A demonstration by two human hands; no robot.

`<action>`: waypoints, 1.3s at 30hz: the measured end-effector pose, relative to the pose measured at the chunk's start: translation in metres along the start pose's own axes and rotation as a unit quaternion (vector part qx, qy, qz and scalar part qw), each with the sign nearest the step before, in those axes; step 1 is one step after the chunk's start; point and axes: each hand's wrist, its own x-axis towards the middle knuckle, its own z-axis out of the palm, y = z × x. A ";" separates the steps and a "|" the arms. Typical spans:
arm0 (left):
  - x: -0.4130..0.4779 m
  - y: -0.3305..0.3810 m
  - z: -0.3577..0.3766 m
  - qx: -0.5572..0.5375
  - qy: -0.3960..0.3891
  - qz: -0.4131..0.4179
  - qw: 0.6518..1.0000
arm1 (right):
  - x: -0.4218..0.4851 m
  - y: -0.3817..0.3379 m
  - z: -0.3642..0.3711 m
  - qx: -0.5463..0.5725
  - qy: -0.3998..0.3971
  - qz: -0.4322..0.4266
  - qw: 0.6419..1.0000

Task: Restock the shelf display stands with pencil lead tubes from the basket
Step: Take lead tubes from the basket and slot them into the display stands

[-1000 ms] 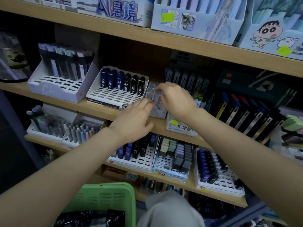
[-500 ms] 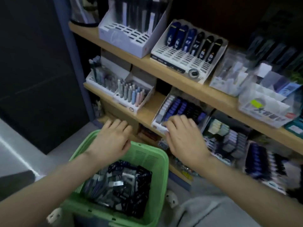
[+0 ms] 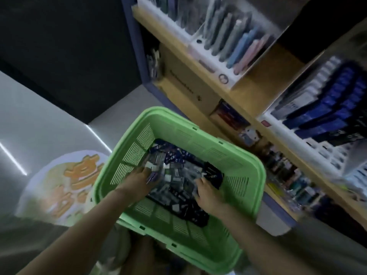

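Left hand (image 3: 139,179) and right hand (image 3: 208,195) reach into the green basket (image 3: 174,121), fingers among the pencil lead tubes (image 3: 174,175) piled inside; blur hides whether either grips one. The shelf (image 3: 258,96) stands just beside.

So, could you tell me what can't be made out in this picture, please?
Head view only.
1. Whether the left grip holds anything: fingertips buried among the packets.
2. The right grip: likewise.
3. Labels on the shelf stands: motion blur.
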 end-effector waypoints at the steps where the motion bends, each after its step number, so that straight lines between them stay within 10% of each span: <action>1: 0.011 -0.004 0.004 -0.015 -0.022 -0.013 1.000 | 0.009 0.002 0.013 0.021 -0.025 0.013 0.999; 14: 0.080 -0.013 0.045 -0.135 -0.118 -0.126 0.976 | 0.055 -0.004 0.092 0.292 -0.088 0.144 0.942; 31: 0.107 -0.017 0.071 -0.201 -0.067 -0.171 0.962 | 0.065 0.009 0.069 0.238 -0.128 0.140 0.953; 39: 0.081 0.018 0.053 -0.474 -0.077 -0.182 0.858 | 0.052 0.000 0.024 0.292 0.038 0.072 0.953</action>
